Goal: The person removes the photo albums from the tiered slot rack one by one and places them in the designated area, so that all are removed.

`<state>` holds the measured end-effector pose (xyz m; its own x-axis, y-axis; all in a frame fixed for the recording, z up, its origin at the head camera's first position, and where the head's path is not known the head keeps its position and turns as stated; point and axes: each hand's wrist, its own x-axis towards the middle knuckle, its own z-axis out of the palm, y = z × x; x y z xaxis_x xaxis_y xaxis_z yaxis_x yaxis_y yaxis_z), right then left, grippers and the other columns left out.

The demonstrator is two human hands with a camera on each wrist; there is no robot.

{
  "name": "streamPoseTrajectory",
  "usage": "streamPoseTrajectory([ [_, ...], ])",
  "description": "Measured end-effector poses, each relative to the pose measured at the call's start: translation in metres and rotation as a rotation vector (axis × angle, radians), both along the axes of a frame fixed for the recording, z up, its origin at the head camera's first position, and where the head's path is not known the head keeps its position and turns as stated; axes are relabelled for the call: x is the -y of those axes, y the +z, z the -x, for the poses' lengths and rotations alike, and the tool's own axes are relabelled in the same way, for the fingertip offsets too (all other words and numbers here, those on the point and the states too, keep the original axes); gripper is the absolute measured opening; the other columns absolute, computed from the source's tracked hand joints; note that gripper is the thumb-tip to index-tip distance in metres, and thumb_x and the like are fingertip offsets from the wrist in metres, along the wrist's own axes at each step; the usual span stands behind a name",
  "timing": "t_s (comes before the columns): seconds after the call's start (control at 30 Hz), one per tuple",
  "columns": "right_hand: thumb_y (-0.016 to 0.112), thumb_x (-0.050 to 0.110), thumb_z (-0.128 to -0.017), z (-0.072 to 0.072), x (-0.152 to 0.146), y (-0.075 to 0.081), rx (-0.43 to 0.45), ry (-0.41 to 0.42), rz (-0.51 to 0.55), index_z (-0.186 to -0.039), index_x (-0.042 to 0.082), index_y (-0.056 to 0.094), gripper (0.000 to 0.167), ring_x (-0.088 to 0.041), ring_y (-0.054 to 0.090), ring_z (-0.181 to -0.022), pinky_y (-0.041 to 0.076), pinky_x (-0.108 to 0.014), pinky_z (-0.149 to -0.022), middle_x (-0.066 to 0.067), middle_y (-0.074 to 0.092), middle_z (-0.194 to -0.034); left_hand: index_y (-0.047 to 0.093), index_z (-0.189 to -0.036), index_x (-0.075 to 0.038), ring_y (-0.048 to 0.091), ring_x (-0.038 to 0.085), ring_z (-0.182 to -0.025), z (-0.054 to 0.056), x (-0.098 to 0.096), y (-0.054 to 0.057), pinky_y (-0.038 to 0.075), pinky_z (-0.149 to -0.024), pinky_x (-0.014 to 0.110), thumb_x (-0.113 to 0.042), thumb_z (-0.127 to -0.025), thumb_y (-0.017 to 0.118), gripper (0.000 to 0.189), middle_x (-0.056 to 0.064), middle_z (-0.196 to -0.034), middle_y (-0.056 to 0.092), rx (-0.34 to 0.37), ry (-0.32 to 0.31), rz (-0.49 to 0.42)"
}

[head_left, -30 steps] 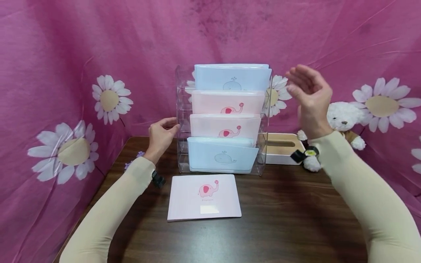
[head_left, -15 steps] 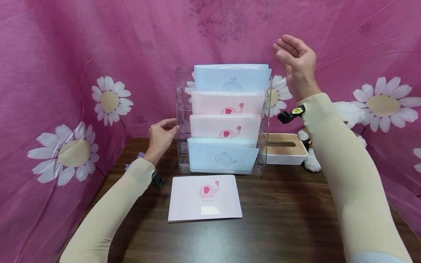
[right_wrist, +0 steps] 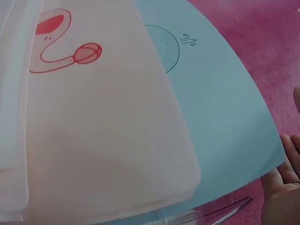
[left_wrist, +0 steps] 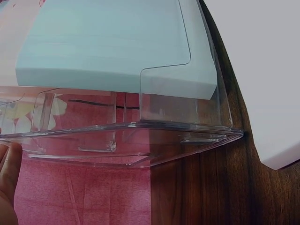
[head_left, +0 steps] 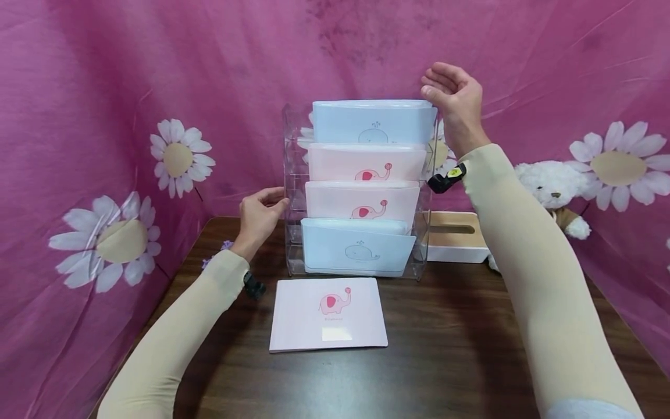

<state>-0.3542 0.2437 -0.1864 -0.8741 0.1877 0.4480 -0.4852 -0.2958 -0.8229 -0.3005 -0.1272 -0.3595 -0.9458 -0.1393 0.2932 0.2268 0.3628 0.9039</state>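
A clear plastic file rack [head_left: 295, 269] stands upright on the table, holding tiered folders. The top blue folder [head_left: 345, 125] has a whale drawing; below it come two pink folders [head_left: 335, 163] with elephants and a lower blue whale folder [head_left: 324, 247]. My left hand [head_left: 259, 216] holds the rack's left side, thumb and fingertips at its edge; in the left wrist view only part of the hand [left_wrist: 7, 187] shows. My right hand [head_left: 458, 107] is raised at the top blue folder's right corner, fingers loosely bent, holding nothing. In the right wrist view its fingers [right_wrist: 286, 171] overlap that corner.
A pink elephant folder [head_left: 298, 320] lies flat in front of the rack. Behind my right arm are a white tissue box [head_left: 455, 254] with a wooden lid and a white teddy bear [head_left: 555, 180]. Purple flowers [head_left: 211, 259] lie at the left, and a pink daisy-print curtain [head_left: 235, 70] hangs behind.
My right hand has risen and moved left, from beside the rack to the top folder's right corner. My left hand stays at the rack's left side.
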Motion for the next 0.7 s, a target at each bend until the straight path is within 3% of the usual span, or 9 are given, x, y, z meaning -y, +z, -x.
streamPoseTrajectory([
  [0.2, 0.074, -0.016, -0.079, 0.002, 0.000, -0.003, 0.033, 0.053, -0.023, -0.136, -0.005, 0.058, 0.060, -0.029, 0.064, -0.124, 0.056, -0.022, -0.097, -0.017, 0.066, -0.129, 0.075, -0.121, -0.009, 0.073, 0.023, -0.107, 0.000, 0.001, 0.001, 0.060, -0.092, 0.033, -0.018, -0.090, 0.076, 0.032, 0.013, -0.116, 0.076, -0.010, 0.009, 0.000],
  [0.43, 0.076, -0.014, -0.080, 0.002, -0.003, -0.011, 0.050, 0.152, -0.110, -0.137, -0.003, 0.056, 0.061, -0.028, 0.064, -0.121, 0.057, -0.022, -0.094, -0.015, 0.065, -0.129, 0.075, -0.120, -0.010, 0.073, 0.022, -0.105, 0.001, 0.003, -0.001, 0.061, -0.086, 0.028, -0.017, -0.090, 0.077, 0.031, 0.013, -0.115, 0.077, 0.005, 0.010, -0.005],
  [0.57, 0.077, -0.011, -0.080, 0.001, -0.004, -0.016, 0.097, 0.208, -0.165, -0.140, 0.002, 0.055, 0.065, -0.022, 0.066, -0.112, 0.060, -0.023, -0.088, -0.010, 0.067, -0.125, 0.075, -0.120, -0.009, 0.073, 0.023, -0.105, 0.001, 0.004, -0.001, 0.061, -0.087, 0.030, -0.016, -0.089, 0.077, 0.031, 0.013, -0.114, 0.077, -0.006, 0.010, -0.009],
  [0.7, 0.077, -0.012, -0.080, 0.001, -0.004, -0.022, 0.117, 0.240, -0.119, -0.136, 0.002, 0.058, 0.061, -0.019, 0.071, -0.098, 0.062, -0.026, -0.082, -0.010, 0.073, -0.113, 0.075, -0.120, -0.008, 0.073, 0.023, -0.106, 0.002, 0.004, -0.001, 0.061, -0.087, 0.029, -0.016, -0.090, 0.076, 0.031, 0.014, -0.115, 0.077, -0.010, 0.008, 0.001],
])
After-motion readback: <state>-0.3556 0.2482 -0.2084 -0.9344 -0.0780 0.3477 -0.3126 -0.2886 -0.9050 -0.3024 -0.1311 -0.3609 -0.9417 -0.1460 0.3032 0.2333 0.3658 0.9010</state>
